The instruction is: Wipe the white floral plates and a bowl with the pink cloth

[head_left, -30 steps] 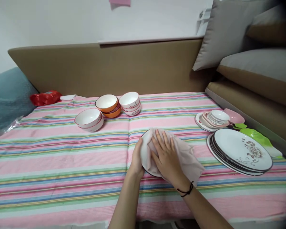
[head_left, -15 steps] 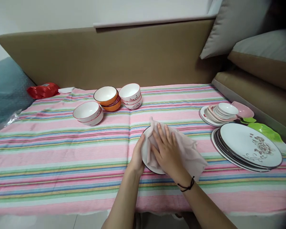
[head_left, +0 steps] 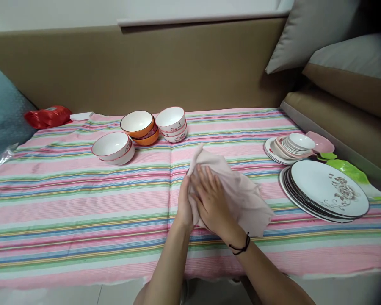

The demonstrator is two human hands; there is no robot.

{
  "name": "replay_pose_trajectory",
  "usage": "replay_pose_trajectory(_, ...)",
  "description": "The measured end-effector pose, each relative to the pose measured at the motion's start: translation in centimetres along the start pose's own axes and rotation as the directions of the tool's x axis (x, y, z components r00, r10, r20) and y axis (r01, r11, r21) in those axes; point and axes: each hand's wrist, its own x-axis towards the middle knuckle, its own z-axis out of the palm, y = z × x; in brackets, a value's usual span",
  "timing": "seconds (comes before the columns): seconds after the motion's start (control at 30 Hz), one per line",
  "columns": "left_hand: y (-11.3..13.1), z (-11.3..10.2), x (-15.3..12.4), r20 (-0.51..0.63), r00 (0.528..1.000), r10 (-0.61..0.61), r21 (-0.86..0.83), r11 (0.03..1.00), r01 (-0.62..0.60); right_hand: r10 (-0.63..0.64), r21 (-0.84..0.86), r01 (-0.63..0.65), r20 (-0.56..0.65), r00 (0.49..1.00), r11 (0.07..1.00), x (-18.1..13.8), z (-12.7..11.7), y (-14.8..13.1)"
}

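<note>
A pale pink cloth is draped over a round, dark-rimmed plate, which it now hides almost wholly. My left hand grips the plate's left edge, its fingers partly behind the cloth. On top, my right hand presses the cloth against the plate with its fingers spread and slightly bent. A black cord bracelet circles the right wrist. To the right of the cloth is a stack of large oval plates; the top one has a brown flower pattern.
White bowls, orange bowls and more white bowls stand stacked at back left. Small dishes, a pink dish and a green leaf-shaped dish lie right. A red bundle rests on the striped cloth.
My right hand and the cloth have shifted left and up across the plate, covering the rim that showed before. My left hand still holds the edge. The view has tilted slightly.
</note>
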Motion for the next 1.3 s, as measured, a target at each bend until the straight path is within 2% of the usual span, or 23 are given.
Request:
replay_pose_trajectory(0.1,-1.0,0.2,-0.4,0.067,0.997,-0.040,0.088,0.996,0.034,0.129,-0.062,-0.136,-0.103,0.986,0.989,0.3,-0.4,1.2)
replay_pose_trajectory(0.23,-1.7,0.5,-0.7,0.064,0.990,-0.124,0.050,0.991,0.121,0.219,-0.091,-0.233,-0.143,0.965,0.968,0.6,-0.8,2.1)
replay_pose_trajectory(0.3,-1.6,0.5,-0.6,0.046,0.995,-0.084,-0.006,0.996,0.084,0.184,-0.092,-0.193,-0.101,0.978,0.977,0.6,-0.7,1.9)
replay_pose_trajectory(0.4,-1.0,0.2,-0.6,0.015,1.000,0.014,-0.078,0.997,-0.013,0.047,-0.070,-0.045,0.021,0.999,0.997,0.4,-0.3,0.8)
replay_pose_trajectory(0.53,0.6,-0.6,-0.7,-0.053,0.997,0.062,-0.137,0.988,-0.069,-0.111,-0.030,0.116,0.135,0.985,0.993,-0.1,-0.2,-0.5)
replay_pose_trajectory(0.67,2.2,-1.4,-0.7,-0.231,0.959,0.162,-0.080,0.980,-0.184,-0.079,-0.037,0.084,0.128,0.989,0.996,-0.2,-0.5,-0.5)
replay_pose_trajectory(0.73,2.9,-1.7,-0.9,-0.274,0.941,0.200,-0.040,0.975,-0.219,-0.033,-0.057,0.039,0.102,0.994,0.998,-0.1,-0.5,-0.2)
replay_pose_trajectory(0.83,3.4,-1.9,-1.3,-0.245,0.954,0.172,-0.003,0.984,-0.178,0.024,-0.086,-0.019,0.053,0.998,0.996,0.1,-0.4,-0.1)
replay_pose_trajectory(0.97,3.1,-2.0,-1.8,-0.112,0.993,0.039,0.047,0.998,-0.034,0.076,-0.109,-0.077,-0.019,0.997,0.991,0.4,-0.1,-0.8)
replay_pose_trajectory(1.1,2.5,-2.0,-1.8,-0.050,0.999,0.018,0.038,0.999,-0.016,-0.066,-0.071,0.068,0.022,0.998,0.995,0.5,0.2,-1.8)
replay_pose_trajectory(1.2,2.6,-2.2,-1.6,-0.072,0.996,0.049,-0.054,0.997,-0.052,-0.195,-0.014,0.198,0.102,0.976,0.980,0.5,0.4,-2.5)
replay_pose_trajectory(1.3,3.4,-2.5,-1.6,-0.110,0.994,-0.007,-0.106,0.994,-0.004,-0.270,0.035,0.268,0.148,0.951,0.963,0.6,0.6,-3.1)
